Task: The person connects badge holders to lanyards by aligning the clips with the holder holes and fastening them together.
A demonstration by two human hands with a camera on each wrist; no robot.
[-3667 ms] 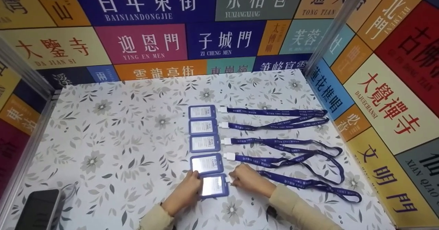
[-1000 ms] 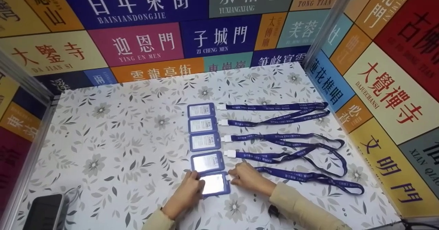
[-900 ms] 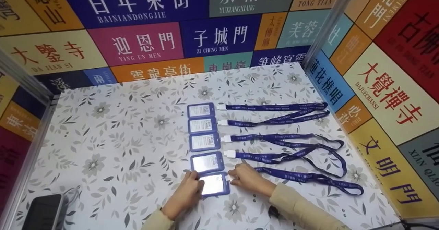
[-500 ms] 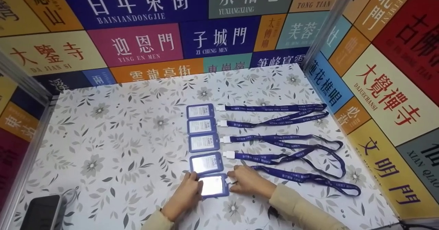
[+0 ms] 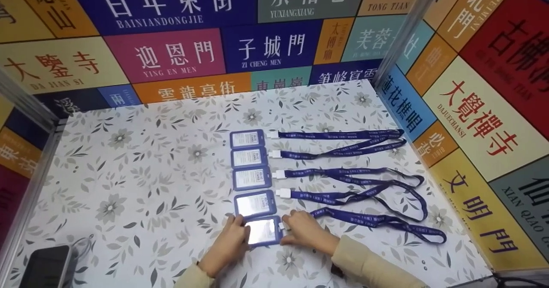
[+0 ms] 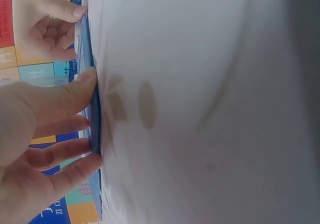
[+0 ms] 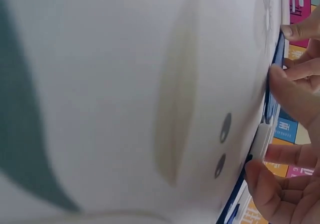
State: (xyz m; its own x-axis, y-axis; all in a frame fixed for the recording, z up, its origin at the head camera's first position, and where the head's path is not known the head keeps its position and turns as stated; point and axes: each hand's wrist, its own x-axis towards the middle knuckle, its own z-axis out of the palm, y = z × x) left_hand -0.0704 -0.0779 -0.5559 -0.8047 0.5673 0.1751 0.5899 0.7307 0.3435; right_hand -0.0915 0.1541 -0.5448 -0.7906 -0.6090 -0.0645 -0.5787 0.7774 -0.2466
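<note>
My left hand (image 5: 227, 241) pinches the left edge of the nearest blue-framed badge holder (image 5: 262, 232), thumb on the near side; in the left wrist view its fingers grip the holder's blue edge (image 6: 95, 109). At the holder's slotted right end, my right hand (image 5: 309, 232) grips the white clip (image 7: 260, 144) of the nearest blue lanyard (image 5: 369, 219), with its thumb at the holder's corner. Clip and holder meet there, partly covered by the fingers. Another badge holder (image 5: 255, 204) lies just beyond, close to the left fingertips.
Further badge holders (image 5: 252, 178) form a column up the table, each with a lanyard (image 5: 343, 135) laid out to its right, white clip towards it. A dark-screened device (image 5: 45, 266) with a cable stands at the left front. Printed panels (image 5: 163, 54) wall the flower-patterned table (image 5: 141, 159).
My right thumb has come down and left to the holder's corner, its fingers spreading from a tighter curl. The nearest lanyard has shifted slightly left with that hand. My left hand keeps its grip.
</note>
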